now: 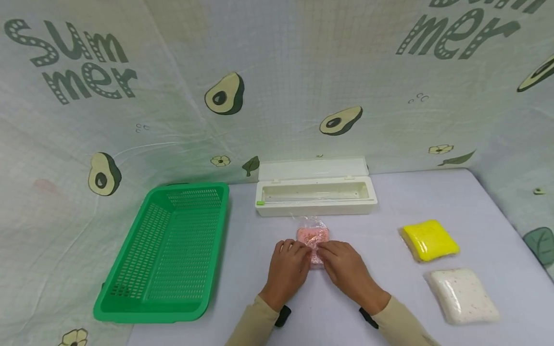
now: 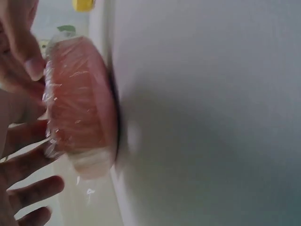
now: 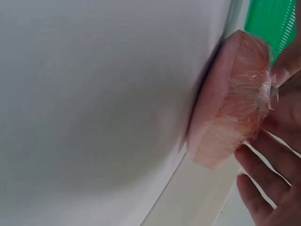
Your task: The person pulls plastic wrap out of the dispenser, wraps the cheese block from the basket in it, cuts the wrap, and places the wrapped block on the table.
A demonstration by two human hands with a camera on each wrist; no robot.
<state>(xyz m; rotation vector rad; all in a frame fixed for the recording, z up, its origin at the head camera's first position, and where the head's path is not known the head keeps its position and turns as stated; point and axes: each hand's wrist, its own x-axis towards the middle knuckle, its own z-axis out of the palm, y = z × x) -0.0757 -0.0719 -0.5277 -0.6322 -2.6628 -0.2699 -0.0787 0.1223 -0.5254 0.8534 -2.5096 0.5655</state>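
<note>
A pink sponge-like block [image 1: 312, 233] lies on the table between the two hands, covered in clear plastic wrap [image 2: 70, 101]. A loose end of the wrap stands out past the block's far edge. From the left side, the left hand [image 1: 287, 266] pinches the wrap over the top of the block, its other fingers spread apart. Opposite it, the right hand [image 1: 348, 269] pinches the wrap near the middle with thumb and finger. In the right wrist view the film looks creased under the right thumb. The fingertips partly hide the block from above.
Behind the hands stands a white plastic-wrap dispenser [image 1: 316, 209], lid raised, with a green slider [image 1: 260, 203] on its front bar. To the left is a green perforated basket [image 1: 160, 317]. On the right lie a yellow wrapped block [image 1: 430, 240] and a white speckled wrapped block [image 1: 463, 295].
</note>
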